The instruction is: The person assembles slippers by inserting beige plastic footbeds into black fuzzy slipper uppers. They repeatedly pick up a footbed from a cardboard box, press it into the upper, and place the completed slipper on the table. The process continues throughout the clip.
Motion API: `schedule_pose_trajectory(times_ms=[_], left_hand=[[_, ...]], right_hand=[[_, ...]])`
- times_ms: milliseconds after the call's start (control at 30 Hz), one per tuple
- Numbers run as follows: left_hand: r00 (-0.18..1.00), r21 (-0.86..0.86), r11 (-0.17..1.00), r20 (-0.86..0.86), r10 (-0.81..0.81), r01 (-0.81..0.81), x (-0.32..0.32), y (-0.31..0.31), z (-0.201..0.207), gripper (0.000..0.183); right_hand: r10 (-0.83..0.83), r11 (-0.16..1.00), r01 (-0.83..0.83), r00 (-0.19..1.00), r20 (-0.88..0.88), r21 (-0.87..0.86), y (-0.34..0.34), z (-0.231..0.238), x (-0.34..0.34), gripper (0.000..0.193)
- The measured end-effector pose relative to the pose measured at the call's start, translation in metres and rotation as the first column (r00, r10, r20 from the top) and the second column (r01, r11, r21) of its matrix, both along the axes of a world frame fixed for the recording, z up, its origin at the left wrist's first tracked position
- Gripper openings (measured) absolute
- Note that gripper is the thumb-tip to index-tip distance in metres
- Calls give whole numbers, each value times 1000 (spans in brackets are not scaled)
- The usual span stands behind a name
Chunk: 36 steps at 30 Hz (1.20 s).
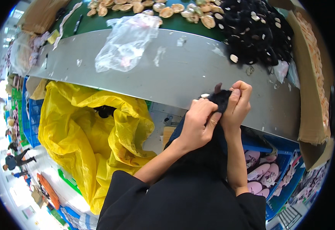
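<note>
Both my hands are closed on a small black plush piece with a dark pointed tab, perhaps an ear, sticking up from it. My left hand pinches its near left side, where a small white oval shows beside the fingers. My right hand grips the right side, fingers curled at its top edge. They hold it just over the near edge of the grey metal tabletop. A heap of similar black plush pieces with white ovals lies farther back on the right.
A crumpled clear plastic bag lies on the tabletop. Behind it, tan oval pieces sit on a green surface. At right stands a cardboard box. Below are a large yellow bag and a blue crate with pink slippers.
</note>
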<state>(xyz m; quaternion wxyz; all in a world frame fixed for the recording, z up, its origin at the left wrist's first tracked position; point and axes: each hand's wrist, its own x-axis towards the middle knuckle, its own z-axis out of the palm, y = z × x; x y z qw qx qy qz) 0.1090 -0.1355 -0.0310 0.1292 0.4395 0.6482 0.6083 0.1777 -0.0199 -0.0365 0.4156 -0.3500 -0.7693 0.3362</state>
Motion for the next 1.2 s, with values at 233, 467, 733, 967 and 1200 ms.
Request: schedule_pose_trajectory(times_ms=[233,467,733,967,1200], left_hand=[[912,-256,891,69,404,-376,-34,-97,31,15],[463,-328,402,-134,876,-855,-80,-238,29,16],[603,-137,612,104,791,-779,-102,-193,32,4],[984,-260,951,-110,141,-166,-128,1,59,17],[748,-223,950,-663,17,-219,-224,177,14,44]], right_hand=[[330,905,-297,942,-62,304,-68,7,-71,28],[599,765,-566,800,-17,307,-91,12,-68,39],[280,959,-281,959,41,41,3,9,10,8],[48,998,-46,996,76,-31,38,5,72,4],[-92,987,91,996,-5,-130,44,-5,100,4]])
